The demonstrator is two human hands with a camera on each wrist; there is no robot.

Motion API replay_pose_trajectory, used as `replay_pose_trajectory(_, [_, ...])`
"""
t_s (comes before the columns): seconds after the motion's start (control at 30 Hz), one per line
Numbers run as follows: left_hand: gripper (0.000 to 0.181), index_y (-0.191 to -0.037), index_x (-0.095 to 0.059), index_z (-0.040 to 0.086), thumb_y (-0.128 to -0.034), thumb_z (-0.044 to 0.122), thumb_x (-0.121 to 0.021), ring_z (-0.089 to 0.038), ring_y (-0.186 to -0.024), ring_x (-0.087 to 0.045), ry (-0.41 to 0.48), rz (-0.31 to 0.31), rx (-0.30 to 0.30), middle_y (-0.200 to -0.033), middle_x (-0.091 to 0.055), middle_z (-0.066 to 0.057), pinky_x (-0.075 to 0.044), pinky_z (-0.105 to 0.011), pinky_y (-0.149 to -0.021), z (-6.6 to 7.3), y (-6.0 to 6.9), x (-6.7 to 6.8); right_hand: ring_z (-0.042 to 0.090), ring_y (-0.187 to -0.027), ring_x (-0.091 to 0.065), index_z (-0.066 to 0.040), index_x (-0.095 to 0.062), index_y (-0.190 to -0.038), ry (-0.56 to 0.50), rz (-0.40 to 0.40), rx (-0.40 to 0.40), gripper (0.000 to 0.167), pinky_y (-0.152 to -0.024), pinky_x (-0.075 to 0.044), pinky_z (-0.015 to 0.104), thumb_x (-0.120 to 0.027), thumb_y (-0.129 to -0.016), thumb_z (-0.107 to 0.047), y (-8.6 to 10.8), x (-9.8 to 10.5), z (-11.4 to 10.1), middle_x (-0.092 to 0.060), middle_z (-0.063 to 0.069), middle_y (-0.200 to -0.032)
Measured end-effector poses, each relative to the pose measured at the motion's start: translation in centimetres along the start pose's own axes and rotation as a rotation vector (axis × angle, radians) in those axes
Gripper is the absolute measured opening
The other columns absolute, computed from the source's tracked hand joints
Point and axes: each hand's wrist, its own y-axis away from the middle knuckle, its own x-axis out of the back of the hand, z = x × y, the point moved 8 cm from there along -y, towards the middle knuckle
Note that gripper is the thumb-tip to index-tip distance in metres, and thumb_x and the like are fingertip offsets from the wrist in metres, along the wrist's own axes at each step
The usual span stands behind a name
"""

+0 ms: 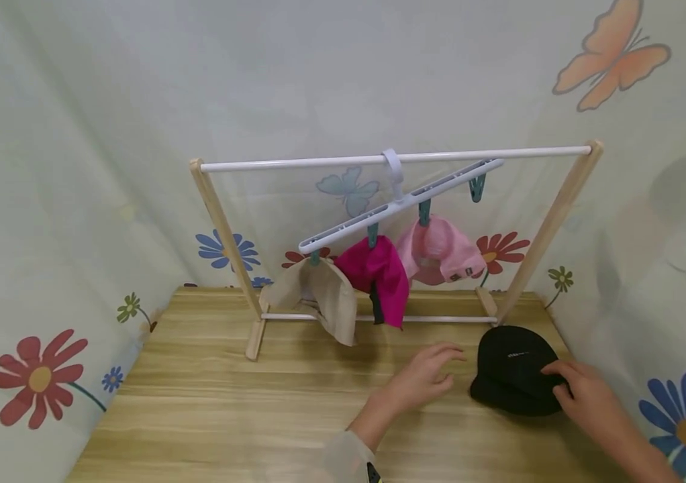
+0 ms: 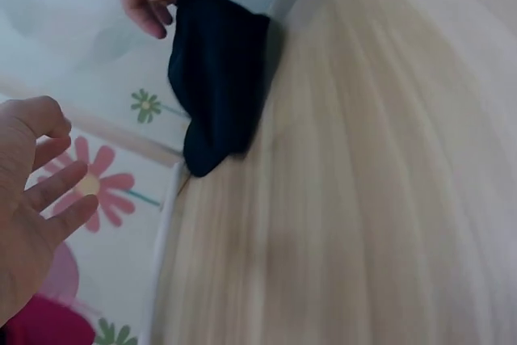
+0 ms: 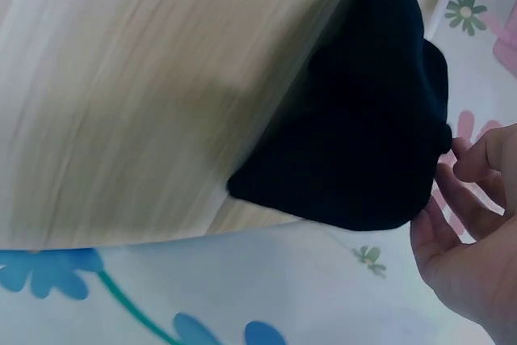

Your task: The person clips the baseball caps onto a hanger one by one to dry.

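A black cap (image 1: 515,369) is at the right side of the wooden table. My right hand (image 1: 591,396) pinches its right edge, and in the right wrist view thumb and fingers meet the cap (image 3: 355,127) at the crown. My left hand (image 1: 418,379) hovers to the left of the cap, holding nothing, its fingers loosely bent and spread. Behind the hands, a white clip hanger (image 1: 400,206) hangs tilted from a rack. Green clips on it hold a beige hat (image 1: 331,298), a magenta cap (image 1: 388,275) and a pink cap (image 1: 439,251). A green clip (image 1: 476,188) at the right end holds nothing.
The rack has a white top rod (image 1: 301,163), wooden side posts (image 1: 551,228) and a low rod (image 1: 439,319) near the table top (image 1: 210,402). A flower-printed cloth (image 1: 107,201) stands behind and along both sides of the table.
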Motion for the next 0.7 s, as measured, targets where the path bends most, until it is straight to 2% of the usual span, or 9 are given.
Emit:
replay_pose_trajectory(0.07, [0.039, -0.137, -0.059, 0.013, -0.0983, 0.012, -0.066, -0.01, -0.138, -0.046, 0.016, -0.027, -0.006, -0.147, -0.053, -0.002, -0.032, -0.014, -0.113, 0.4, -0.5, -1.1, 0.009, -0.061, -0.035, 0.003, -0.067, -0.114, 0.005, 0.02, 0.004, 0.028, -0.056, -0.033, 0.026, -0.065, -0.087, 0.009, 0.4, 0.4, 0.5, -0.064, 0.023, -0.109])
replay_pose_trajectory(0.17, [0.038, -0.138, -0.059, 0.015, -0.0998, 0.016, -0.065, -0.008, -0.139, -0.045, 0.029, -0.07, 0.006, -0.148, -0.052, 0.0, -0.031, -0.015, -0.113, 0.9, -1.2, -2.6, 0.011, -0.063, -0.039, 0.006, -0.064, -0.119, 0.004, 0.01, -0.013, 0.033, -0.057, -0.036, 0.028, -0.065, -0.086, 0.009, 1.0, 0.7, 1.3, -0.06, 0.032, -0.116])
replay_pose_trajectory(0.27, [0.039, -0.139, -0.057, 0.015, -0.1009, 0.019, -0.064, -0.006, -0.138, -0.045, 0.042, -0.104, 0.011, -0.148, -0.052, 0.001, -0.03, -0.014, -0.114, 1.4, -1.8, -3.7, 0.022, -0.074, -0.05, 0.009, -0.059, -0.126, 0.013, -0.006, -0.032, 0.042, -0.059, -0.04, 0.029, -0.068, -0.085, 0.007, 1.4, 0.8, 1.9, -0.054, 0.037, -0.122])
replay_pose_trajectory(0.37, [0.042, -0.141, -0.055, 0.015, -0.1011, 0.021, -0.064, -0.005, -0.138, -0.044, 0.027, -0.139, 0.0, -0.148, -0.052, 0.002, -0.028, -0.013, -0.114, 2.2, -2.5, -4.5, 0.032, -0.082, -0.058, 0.011, -0.053, -0.13, 0.024, 0.004, -0.017, 0.055, -0.058, -0.045, 0.031, -0.074, -0.079, 0.009, 1.7, 0.7, 2.4, -0.052, 0.039, -0.122])
replay_pose_trajectory(0.5, [0.051, -0.147, -0.048, 0.016, -0.1009, 0.028, -0.065, -0.004, -0.141, -0.039, -0.014, -0.208, 0.012, -0.15, -0.049, 0.005, -0.024, -0.013, -0.115, 3.0, -3.3, -6.1, 0.047, -0.091, -0.06, 0.012, -0.048, -0.133, 0.059, 0.009, 0.03, 0.071, -0.067, -0.054, 0.049, -0.083, -0.071, 0.008, 2.1, 0.2, 2.6, -0.05, 0.04, -0.122])
replay_pose_trajectory(0.6, [0.062, -0.153, -0.041, 0.016, -0.0997, 0.036, -0.066, -0.006, -0.145, -0.033, -0.05, -0.263, 0.043, -0.156, -0.041, 0.004, -0.023, -0.015, -0.117, 3.5, -3.9, -7.7, 0.055, -0.102, -0.055, 0.01, -0.046, -0.134, 0.091, -0.009, 0.041, 0.077, -0.077, -0.05, 0.063, -0.087, -0.07, 0.002, 2.3, -0.3, 2.4, -0.048, 0.04, -0.125])
replay_pose_trajectory(0.7, [0.077, -0.159, -0.03, 0.016, -0.0973, 0.042, -0.068, -0.012, -0.15, -0.027, -0.075, -0.282, 0.079, -0.163, -0.029, -0.001, -0.024, -0.018, -0.118, 3.9, -4.5, -9.1, 0.056, -0.11, -0.049, 0.009, -0.045, -0.136, 0.109, -0.008, 0.04, 0.082, -0.084, -0.044, 0.069, -0.091, -0.068, -0.004, 2.5, -0.9, 2.3, -0.046, 0.039, -0.129])
